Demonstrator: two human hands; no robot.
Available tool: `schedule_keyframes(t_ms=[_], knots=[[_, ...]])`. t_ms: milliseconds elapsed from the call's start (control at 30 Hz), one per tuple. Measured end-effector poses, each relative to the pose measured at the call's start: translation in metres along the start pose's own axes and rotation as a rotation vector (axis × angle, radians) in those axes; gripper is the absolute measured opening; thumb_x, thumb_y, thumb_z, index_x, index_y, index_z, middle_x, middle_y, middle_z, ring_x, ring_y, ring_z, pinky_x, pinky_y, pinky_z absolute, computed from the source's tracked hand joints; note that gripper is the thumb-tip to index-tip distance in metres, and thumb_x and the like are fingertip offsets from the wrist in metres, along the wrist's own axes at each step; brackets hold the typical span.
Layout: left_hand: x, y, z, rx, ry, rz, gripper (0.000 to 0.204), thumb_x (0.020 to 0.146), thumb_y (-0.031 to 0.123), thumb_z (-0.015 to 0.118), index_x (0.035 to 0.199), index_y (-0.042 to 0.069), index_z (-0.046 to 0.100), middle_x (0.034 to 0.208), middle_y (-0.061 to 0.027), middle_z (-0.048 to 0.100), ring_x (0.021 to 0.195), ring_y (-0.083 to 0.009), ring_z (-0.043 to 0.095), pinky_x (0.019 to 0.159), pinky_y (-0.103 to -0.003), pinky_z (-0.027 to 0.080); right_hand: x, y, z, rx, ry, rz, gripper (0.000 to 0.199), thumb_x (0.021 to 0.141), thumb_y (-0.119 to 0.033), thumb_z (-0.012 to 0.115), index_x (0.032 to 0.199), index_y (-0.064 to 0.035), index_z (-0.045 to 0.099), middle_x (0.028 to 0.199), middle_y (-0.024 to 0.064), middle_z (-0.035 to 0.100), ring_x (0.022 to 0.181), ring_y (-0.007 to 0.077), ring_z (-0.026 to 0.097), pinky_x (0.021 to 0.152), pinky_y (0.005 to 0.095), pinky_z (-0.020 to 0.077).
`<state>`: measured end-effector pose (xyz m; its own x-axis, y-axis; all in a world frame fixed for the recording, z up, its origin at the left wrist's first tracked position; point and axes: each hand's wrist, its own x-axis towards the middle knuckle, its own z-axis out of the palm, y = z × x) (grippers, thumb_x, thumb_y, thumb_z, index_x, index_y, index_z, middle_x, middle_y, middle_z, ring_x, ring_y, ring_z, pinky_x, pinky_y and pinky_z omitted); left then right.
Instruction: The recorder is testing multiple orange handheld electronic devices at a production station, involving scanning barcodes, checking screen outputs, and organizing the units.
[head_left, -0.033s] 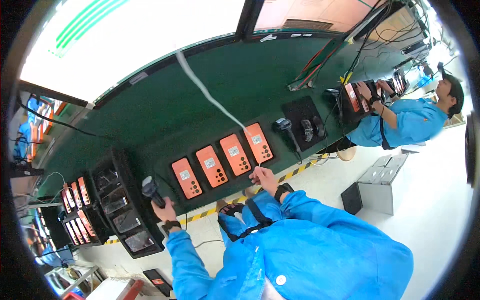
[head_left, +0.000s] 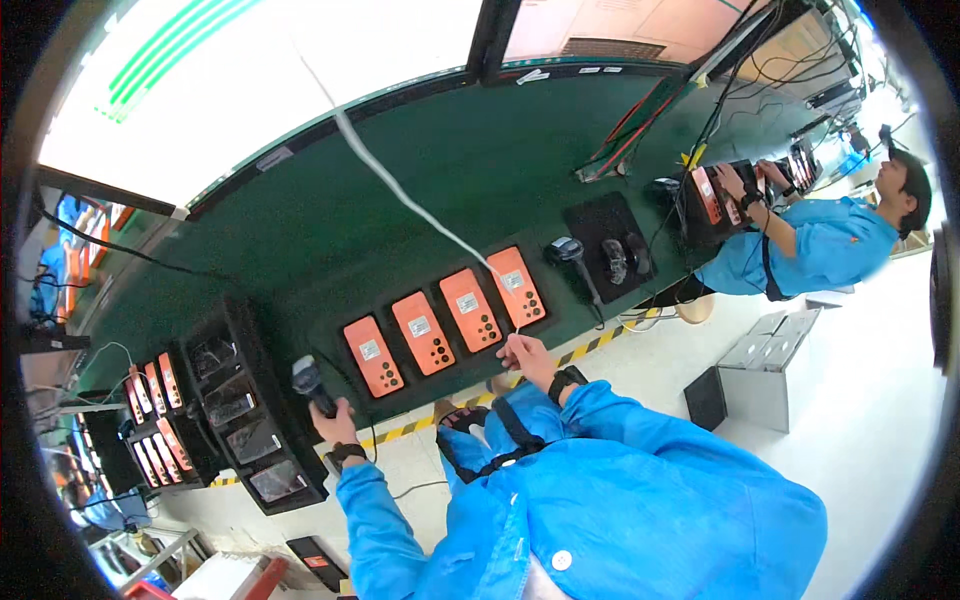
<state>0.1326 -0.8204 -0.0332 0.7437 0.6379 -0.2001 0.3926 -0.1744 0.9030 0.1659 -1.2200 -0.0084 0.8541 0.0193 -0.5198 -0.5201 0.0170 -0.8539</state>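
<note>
My left hand [head_left: 337, 421] is closed round the handle of a dark handheld barcode scanner [head_left: 307, 376], held at the table's front edge left of the phones. With my right hand [head_left: 528, 358] I pinch the near end of a thin white cable [head_left: 402, 197]. That cable rises across the table and passes in front of the bright screen. Several coral-pink phones lie back-up in a row: the leftmost phone [head_left: 366, 335] is nearest the scanner. The rightmost phone [head_left: 511, 268] lies just beyond my right hand, under the cable. Each bears a white label and dark camera lenses.
Left of the row stands a black tray [head_left: 237, 330] with dark phones in its slots, and more pink phones [head_left: 165, 440] beyond it. A second scanner [head_left: 566, 250] rests on the right, beside a black mat [head_left: 590, 215]. A co-worker [head_left: 800, 240] handles phones farther right.
My left hand and the scanner have shifted slightly right, toward the leftmost phone. The white cable has swung a little left; my right hand stays in place.
</note>
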Motion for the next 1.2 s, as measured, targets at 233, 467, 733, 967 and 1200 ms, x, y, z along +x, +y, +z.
schedule_keyframes(t_ms=[233,467,733,967,1200], knots=[[-0.067,0.04,0.028,0.151,-0.079,-0.023,0.032,0.073,0.016,0.068,0.098,0.0,0.055,0.076,-0.0076,0.06,0.058,-0.0175,0.055,0.052,-0.03,0.044,0.011,0.001,-0.019,-0.079,-0.145,-0.041,0.04,0.092,-0.036,0.041,0.073,-0.003,0.054,0.081,0.0059,0.064,0.065,0.0109,0.057,0.057,0.0255,0.046],[-0.157,0.057,0.097,-0.011,-0.191,-0.152,0.031,0.073,0.01,0.066,0.103,0.005,0.057,0.065,-0.0013,0.054,0.048,-0.0091,0.049,0.043,-0.026,0.038,0.025,0.0,-0.031,-0.055,-0.133,0.001,0.043,0.092,-0.039,0.04,0.07,-0.0033,0.052,0.08,0.0058,0.063,0.065,0.0106,0.056,0.056,0.0249,0.0447],[-0.172,0.067,0.13,-0.08,-0.335,-0.223,0.022,0.075,0.01,0.064,0.093,0.002,0.055,0.058,-0.0022,0.051,0.042,-0.0114,0.047,0.041,-0.025,0.036,0.03,0.0,-0.047,-0.051,-0.114,-0.029,0.045,0.093,-0.04,0.038,0.075,-0.0025,0.054,0.08,0.0068,0.062,0.067,0.0111,0.055,0.057,0.0248,0.044],[-0.16,0.078,0.126,-0.106,-0.448,-0.133,0.019,0.076,0.013,0.066,0.083,0.002,0.052,0.056,-0.0034,0.054,0.046,-0.0128,0.054,0.042,-0.026,0.038,0.026,0.005,-0.052,0.046,-0.145,-0.052,0.045,0.094,-0.039,0.035,0.09,-0.0021,0.06,0.076,0.0029,0.059,0.066,0.0109,0.055,0.056,0.0242,0.0431],[-0.129,0.061,0.11,0.211,-0.363,0.043,0.03,0.071,0.018,0.068,0.09,-0.001,0.055,0.063,-0.0087,0.058,0.05,-0.017,0.055,0.048,-0.031,0.043,0.03,-0.008,-0.012,0.035,-0.182,-0.059,0.036,0.095,-0.038,0.034,0.102,-0.0056,0.047,0.09,0.0037,0.055,0.078,0.0115,0.054,0.064,0.0255,0.0453]])
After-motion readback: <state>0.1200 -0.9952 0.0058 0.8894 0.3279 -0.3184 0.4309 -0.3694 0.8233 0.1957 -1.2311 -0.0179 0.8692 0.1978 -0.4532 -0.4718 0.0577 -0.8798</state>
